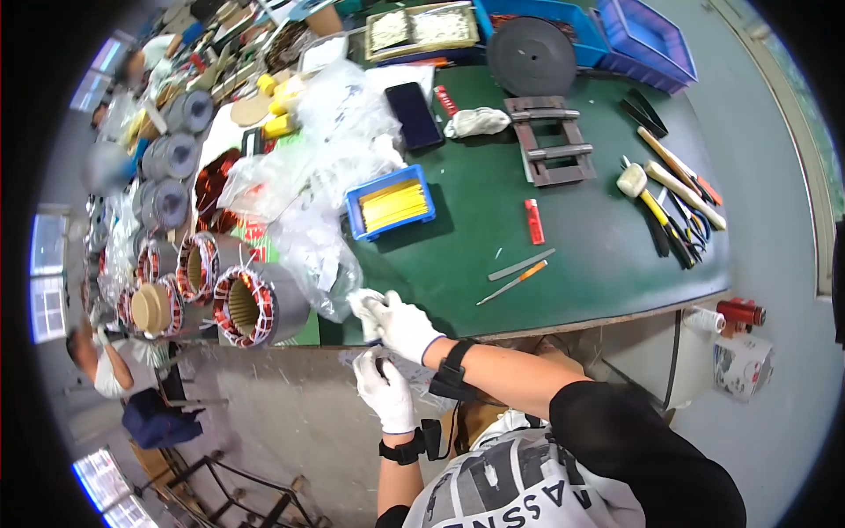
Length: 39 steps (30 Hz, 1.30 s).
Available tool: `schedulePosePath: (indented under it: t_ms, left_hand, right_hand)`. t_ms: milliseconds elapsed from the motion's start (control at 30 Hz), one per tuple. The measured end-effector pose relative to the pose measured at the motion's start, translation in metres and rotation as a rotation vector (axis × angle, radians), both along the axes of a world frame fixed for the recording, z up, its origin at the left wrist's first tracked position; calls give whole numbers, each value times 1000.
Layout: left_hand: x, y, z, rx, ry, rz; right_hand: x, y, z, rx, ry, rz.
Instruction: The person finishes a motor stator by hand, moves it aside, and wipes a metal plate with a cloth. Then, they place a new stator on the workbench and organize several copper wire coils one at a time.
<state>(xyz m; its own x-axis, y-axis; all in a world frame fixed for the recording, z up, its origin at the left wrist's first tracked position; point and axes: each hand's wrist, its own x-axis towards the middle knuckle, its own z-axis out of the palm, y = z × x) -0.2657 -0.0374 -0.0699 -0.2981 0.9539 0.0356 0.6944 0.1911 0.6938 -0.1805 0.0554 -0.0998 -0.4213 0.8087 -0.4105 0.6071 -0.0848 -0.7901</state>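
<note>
Both my hands wear white gloves and meet just off the table's front edge, left of centre. My right hand (407,329) reaches over the edge with fingers closed round a crumpled white cloth-like piece (363,308). Below it, my left hand (385,396) has its fingers bent inward. Something small and dark shows at its fingertips, too small to name. A clear plastic bag (321,255) lies just beyond the hands. Nearby stand wound motor stators (280,304), with grey shells and orange-red windings laced in white. A blue bin (391,201) of yellow strips sits farther back.
On the green table (458,282) lie a file (521,265), a red lighter-like piece (534,222), a phone (414,115) and a metal frame (550,141). Hammers and pliers (673,202) lie at the right. Other people (110,365) work at the far left.
</note>
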Motion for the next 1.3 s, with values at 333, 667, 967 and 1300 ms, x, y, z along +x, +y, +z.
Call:
schedulePosePath:
  t_ms: [333,667,967,1300]
  left_hand:
    - [139,41,-38,108,402,-818]
    - [214,130,-70,67,694,-866]
    - [141,110,-39,100,644,-628]
    - [37,-96,-27,-241,331,200]
  right_hand:
    - [196,-15,23,406,-255,-450]
    - [298,72,10,690,-468,-399]
    - [328,157,-10,660,-819,-7]
    - [319,102,-13,653,-849,95]
